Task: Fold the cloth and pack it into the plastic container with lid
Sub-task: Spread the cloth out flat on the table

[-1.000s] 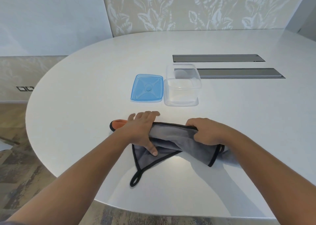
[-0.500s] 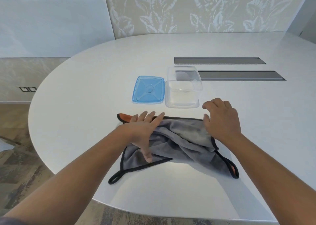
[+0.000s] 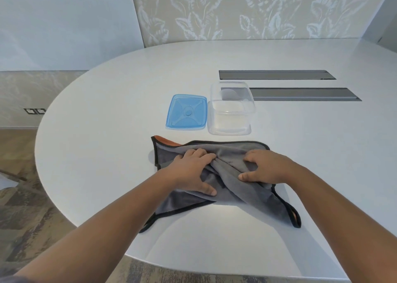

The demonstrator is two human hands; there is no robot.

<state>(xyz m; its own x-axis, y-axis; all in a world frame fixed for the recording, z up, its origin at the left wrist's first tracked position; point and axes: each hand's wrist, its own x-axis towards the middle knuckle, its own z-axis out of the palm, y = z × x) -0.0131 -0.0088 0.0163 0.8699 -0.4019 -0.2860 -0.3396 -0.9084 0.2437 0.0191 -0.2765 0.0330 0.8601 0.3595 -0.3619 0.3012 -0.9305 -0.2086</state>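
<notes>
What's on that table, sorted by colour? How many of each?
Grey: 1, the cloth
Blue: 1, the lid
Clear: 1, the container
Total: 3, not counting the two hands or the table's own slots.

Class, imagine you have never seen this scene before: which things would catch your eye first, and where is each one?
Two bare hands, left and right, press on a rumpled grey cloth at the near middle of the white table. Just beyond the cloth lies a blue lid, flat, with an empty clear container on its right. Two dark slots sit in the tabletop farther right.
</notes>
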